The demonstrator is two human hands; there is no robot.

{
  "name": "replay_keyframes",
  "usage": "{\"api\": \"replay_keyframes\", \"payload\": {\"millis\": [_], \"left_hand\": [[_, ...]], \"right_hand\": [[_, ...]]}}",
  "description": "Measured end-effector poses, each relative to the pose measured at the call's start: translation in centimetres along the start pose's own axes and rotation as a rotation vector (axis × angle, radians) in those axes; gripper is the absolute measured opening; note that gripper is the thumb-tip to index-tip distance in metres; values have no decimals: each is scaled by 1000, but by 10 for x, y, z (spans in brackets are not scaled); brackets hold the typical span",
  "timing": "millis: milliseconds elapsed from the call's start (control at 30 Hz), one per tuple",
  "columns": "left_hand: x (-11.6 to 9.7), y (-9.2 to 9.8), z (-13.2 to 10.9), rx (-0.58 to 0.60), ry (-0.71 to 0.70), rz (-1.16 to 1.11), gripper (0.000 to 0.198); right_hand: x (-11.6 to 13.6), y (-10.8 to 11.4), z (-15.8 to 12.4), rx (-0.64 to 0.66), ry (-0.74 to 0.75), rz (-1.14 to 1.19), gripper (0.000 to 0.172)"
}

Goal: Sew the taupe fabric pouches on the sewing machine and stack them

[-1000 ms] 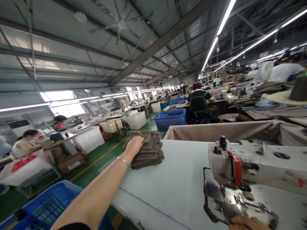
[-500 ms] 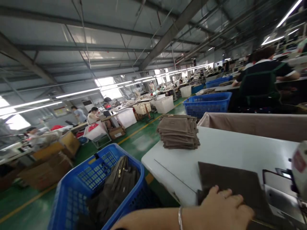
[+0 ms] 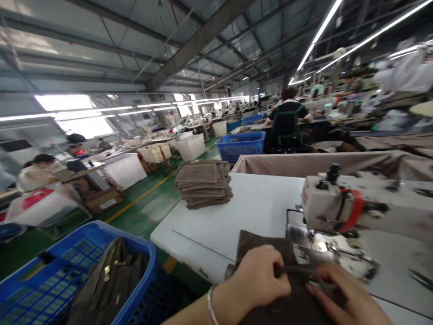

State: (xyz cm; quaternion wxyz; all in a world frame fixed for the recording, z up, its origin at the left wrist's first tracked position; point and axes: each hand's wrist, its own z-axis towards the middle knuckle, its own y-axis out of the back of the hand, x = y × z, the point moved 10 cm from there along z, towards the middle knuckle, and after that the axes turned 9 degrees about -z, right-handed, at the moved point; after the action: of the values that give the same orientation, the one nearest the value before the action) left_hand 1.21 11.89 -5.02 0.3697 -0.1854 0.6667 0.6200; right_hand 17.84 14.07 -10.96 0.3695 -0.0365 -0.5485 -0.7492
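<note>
A dark brown fabric piece (image 3: 287, 309) lies at the front of the white sewing table (image 3: 252, 203), its far part flat beside the machine's needle area. My left hand (image 3: 259, 280), with a silver bangle at the wrist, is closed on a raised edge of this piece. My right hand (image 3: 348, 295), slightly blurred, pinches the same edge a little further right, thumb and fingers bent round it. Just beyond my right hand stands the sewing machine (image 3: 321, 201), with a red part on its head. Folds between the hands are partly hidden by the fingers.
A stack of brown fabric pieces (image 3: 204, 183) sits at the table's far left corner. At left, a blue basket (image 3: 152, 266) holds dark zippered pieces (image 3: 104, 280). A fabric-lined bin (image 3: 267, 163) borders the table's back. A dark pointed tool (image 3: 421, 280) lies right. A seated co-worker (image 3: 287, 119) is ahead.
My view has turned right, bringing the sewing machine and my right hand into sight. My left hand, earlier spread flat on the fabric, now grips its edge, which has been lifted.
</note>
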Motion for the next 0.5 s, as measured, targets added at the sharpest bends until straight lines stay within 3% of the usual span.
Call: {"api": "replay_keyframes", "payload": {"millis": [100,233,367,500], "left_hand": [[-13,11,-11,54,32,-246,25],[-27,13,-25,137,135,-892,31],[-23,12,-31,54,215,-1075,31],[-22,11,-33,-41,221,-1129,31]], "right_hand": [[41,39,2,28,-3,40,21],[82,69,11,126,-22,192,15],[87,74,10,227,-105,295,11],[87,79,6,231,-150,346,11]]}}
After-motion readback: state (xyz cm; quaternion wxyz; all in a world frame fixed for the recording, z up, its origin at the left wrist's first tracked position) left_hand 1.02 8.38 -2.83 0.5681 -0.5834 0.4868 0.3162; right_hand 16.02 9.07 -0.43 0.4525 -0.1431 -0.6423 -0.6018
